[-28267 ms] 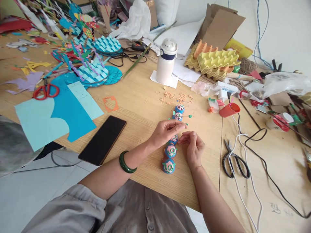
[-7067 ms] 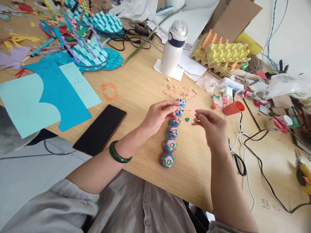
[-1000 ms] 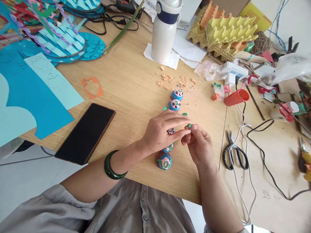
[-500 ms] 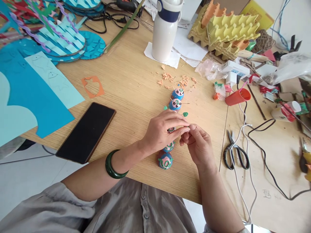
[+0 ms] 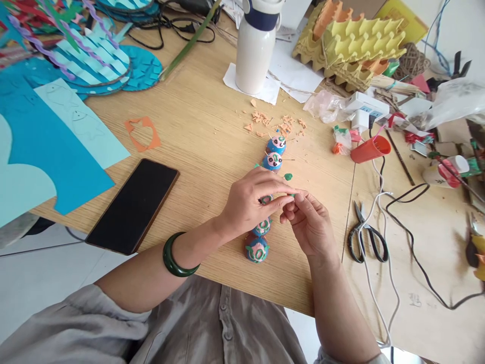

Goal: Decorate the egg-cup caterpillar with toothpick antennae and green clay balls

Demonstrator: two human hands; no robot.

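Observation:
A row of blue balls with pink and green decoration runs down the table, among them a front ball (image 5: 256, 250) and a back ball (image 5: 276, 144). My left hand (image 5: 257, 197) reaches over the middle of the row, thumb and fingers pinched on a small green piece (image 5: 291, 195). Against it, my right hand (image 5: 308, 217) pinches the same piece from the right side. Just beyond the fingertips a green blob (image 5: 288, 177) sticks out beside the row. Part of the row is hidden under my left hand.
A phone (image 5: 132, 206) lies at the left, near an orange paper cutout (image 5: 142, 134). Black-handled scissors (image 5: 367, 235) and cables lie right of my hands, with a red cup (image 5: 370, 149) behind. A white bottle (image 5: 255, 50) and egg cartons (image 5: 352, 45) stand at the back.
A bit of green now shows between the fingertips, where it was barely visible before. Both hands stay almost in place; the whole view has shifted slightly.

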